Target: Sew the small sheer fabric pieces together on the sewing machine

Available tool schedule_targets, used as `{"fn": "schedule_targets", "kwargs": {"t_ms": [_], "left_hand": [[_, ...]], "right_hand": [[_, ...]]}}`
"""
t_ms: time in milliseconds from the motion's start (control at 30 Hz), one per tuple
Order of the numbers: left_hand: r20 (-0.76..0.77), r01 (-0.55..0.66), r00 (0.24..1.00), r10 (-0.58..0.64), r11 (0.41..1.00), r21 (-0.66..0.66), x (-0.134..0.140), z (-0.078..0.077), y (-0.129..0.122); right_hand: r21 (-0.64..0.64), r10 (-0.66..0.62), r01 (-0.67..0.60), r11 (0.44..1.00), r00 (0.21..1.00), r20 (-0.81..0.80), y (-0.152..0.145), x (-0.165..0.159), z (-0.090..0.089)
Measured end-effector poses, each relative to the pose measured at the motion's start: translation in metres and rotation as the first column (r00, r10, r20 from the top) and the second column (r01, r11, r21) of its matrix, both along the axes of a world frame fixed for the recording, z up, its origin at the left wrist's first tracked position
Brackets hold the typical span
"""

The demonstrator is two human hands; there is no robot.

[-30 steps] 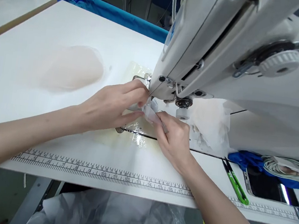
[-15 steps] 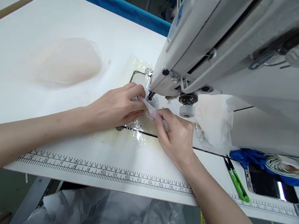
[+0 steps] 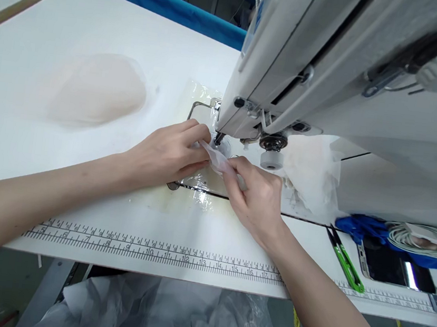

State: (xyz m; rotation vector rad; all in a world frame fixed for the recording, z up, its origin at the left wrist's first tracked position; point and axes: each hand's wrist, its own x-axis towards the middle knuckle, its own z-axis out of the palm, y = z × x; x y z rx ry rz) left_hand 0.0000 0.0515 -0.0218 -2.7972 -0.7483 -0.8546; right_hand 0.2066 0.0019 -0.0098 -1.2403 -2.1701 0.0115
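Observation:
A small piece of thin, sheer white fabric (image 3: 216, 158) is stretched between my two hands, just in front of the presser foot (image 3: 218, 138) of a white sewing machine (image 3: 279, 59). My left hand (image 3: 182, 148) pinches its far left end close beside the foot. On the near right end, my right hand (image 3: 252, 191) grips it between thumb and fingers. Both hands are closed, and part of the fabric is hidden behind the fingers. Whether it lies under the foot I cannot tell.
Pale sheer fabric pieces lie left (image 3: 100, 88) on the white table (image 3: 81, 178) and under the machine arm (image 3: 313, 170). Green thread snips (image 3: 345, 261), a phone (image 3: 397, 266) and a coiled cord (image 3: 424, 242) sit at right. A ruler strip (image 3: 148, 250) follows the front edge.
The whole view has shifted very slightly. Both hands keep their hold on the fabric in nearly the same place by the presser foot.

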Motion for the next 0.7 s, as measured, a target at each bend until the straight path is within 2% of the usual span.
{"fn": "schedule_targets", "kwargs": {"t_ms": [200,433,600,700], "left_hand": [[0.003,0.025,1.000,-0.025,0.991,0.134,0.003,-0.003,0.004],[-0.005,-0.007,1.000,0.008,0.994,0.110,0.001,-0.002,0.003],[-0.123,-0.061,0.990,0.063,0.998,0.017,-0.004,0.013,-0.005],[-0.266,-0.128,0.957,0.118,0.992,-0.020,-0.023,0.029,-0.014]], "right_hand": [[-0.007,-0.013,0.013,1.000,1.000,0.012,0.000,0.000,-0.001],[-0.035,-0.013,0.013,0.999,1.000,0.011,-0.001,0.000,0.000],[-0.041,0.007,-0.005,0.999,1.000,0.029,-0.001,0.002,0.001],[-0.022,0.017,-0.016,1.000,0.998,0.057,-0.002,0.002,0.001]]}}
